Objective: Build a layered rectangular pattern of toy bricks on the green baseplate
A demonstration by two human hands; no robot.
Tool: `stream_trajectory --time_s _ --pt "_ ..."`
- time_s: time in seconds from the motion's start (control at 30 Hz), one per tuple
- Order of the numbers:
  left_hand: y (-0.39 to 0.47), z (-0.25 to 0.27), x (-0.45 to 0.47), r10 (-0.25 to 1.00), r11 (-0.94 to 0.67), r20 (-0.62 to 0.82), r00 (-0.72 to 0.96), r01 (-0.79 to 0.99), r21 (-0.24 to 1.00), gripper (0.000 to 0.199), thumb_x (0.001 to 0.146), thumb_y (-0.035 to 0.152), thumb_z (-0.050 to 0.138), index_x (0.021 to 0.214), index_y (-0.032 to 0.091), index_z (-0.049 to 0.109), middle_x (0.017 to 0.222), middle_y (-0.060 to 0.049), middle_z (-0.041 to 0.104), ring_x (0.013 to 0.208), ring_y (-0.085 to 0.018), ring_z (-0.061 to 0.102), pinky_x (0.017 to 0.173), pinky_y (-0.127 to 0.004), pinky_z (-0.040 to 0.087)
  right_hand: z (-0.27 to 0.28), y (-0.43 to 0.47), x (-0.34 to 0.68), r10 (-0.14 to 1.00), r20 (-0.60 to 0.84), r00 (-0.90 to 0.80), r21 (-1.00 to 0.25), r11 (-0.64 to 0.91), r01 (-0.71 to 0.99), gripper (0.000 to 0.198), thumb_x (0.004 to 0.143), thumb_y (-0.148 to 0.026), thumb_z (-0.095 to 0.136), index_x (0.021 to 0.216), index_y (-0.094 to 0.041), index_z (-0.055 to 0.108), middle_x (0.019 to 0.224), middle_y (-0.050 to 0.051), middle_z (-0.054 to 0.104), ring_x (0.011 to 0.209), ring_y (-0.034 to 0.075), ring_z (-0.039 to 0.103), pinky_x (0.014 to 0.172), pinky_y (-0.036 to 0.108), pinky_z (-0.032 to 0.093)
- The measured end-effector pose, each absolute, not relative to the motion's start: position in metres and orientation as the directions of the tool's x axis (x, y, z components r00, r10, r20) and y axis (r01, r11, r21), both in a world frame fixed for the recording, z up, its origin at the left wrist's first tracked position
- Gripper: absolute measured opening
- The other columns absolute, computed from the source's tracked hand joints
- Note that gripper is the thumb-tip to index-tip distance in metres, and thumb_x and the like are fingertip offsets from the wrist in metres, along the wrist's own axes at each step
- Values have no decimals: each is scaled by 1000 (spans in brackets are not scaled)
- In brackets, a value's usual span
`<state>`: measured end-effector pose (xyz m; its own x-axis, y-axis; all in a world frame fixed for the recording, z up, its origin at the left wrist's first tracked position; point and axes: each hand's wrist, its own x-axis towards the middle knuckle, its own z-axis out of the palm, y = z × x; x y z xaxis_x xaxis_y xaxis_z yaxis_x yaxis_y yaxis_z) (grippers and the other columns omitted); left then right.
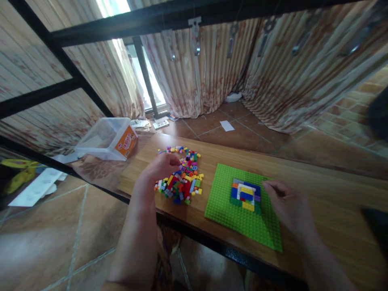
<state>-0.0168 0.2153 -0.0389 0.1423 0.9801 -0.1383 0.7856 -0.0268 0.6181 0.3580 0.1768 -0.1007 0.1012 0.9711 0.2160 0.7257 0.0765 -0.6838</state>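
My left hand (165, 165) hovers at the left part of a pile of small colourful toy building bricks (184, 176), its fingers bent and slightly apart over them. I see no brick held there. To the right of the pile lies a green studded baseplate (218, 198). A square build of blue, white, yellow, red, grey and green bricks (247, 195) sits on it. My right hand (286, 204) is at the baseplate's right edge, beside the build. Its thumb and forefinger are pinched and the other fingers curled; whatever may be between them is hidden.
The bricks and baseplate are on a narrow wooden table (330, 190). A clear plastic box (104, 137) with an orange label stands beyond its left end. A black metal frame (121, 32) with hanging hooks crosses above, before curtains (194, 81). A dark object (376, 226) lies at right.
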Motion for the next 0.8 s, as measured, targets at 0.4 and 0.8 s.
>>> stream_trajectory --time_s 0.4,0.8 --pt "187 -29 -29 951 6 -293 98 942 336 29 61 23 70 90 20 75 70 3 64 62 -13 56 55 -22 37 -107 176 360 977 212 17 -631 123 766 33 84 -49 50 83 -22 69 92 7 72 85 24 66 80 38 50" --pt "189 -42 -17 970 16 -234 64 946 323 4 63 16 63 66 17 64 62 1 62 60 -13 54 53 -23 34 -106 176 355 980 197 -26 -617 144 774 34 85 -49 48 82 -23 68 93 6 72 86 24 67 78 36 49"
